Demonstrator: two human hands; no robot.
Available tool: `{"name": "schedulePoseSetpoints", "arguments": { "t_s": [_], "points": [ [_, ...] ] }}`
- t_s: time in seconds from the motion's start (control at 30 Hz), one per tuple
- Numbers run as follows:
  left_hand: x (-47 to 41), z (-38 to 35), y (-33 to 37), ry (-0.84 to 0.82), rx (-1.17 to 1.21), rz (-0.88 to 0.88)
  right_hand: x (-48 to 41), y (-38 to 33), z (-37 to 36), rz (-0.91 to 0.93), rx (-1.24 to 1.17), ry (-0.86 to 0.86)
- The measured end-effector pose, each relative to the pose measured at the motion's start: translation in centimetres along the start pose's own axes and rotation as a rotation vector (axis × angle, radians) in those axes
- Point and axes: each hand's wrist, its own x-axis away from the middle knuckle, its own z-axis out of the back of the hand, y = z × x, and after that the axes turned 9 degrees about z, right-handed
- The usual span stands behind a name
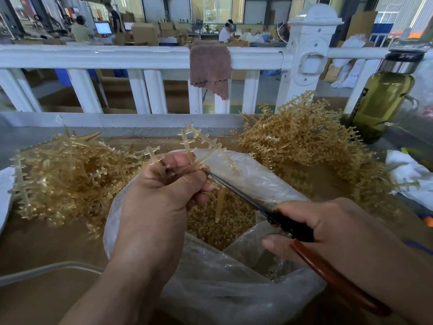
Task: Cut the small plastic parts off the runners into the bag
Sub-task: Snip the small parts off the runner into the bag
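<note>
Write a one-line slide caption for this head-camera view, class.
Over the open bag, the left hand holds a runner while the right hand brings cutters to it.

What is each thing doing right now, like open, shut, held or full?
Left hand, gripping an amber plastic runner.
Right hand, gripping red-handled black cutters, tip at the runner.
Clear plastic bag, open, holding small amber parts.
Green glass bottle, upright, capped.
Brown cloth, draped over white railing.
</note>
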Motion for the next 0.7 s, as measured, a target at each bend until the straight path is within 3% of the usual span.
{"name": "schedulePoseSetpoints", "arguments": {
  "t_s": [0.7],
  "points": [
    [0.2, -0.4, -0.5, 0.038, -0.059, -0.045, 0.0, 0.4, -1.1, 0.018, 0.009, 0.071]
  ]
}}
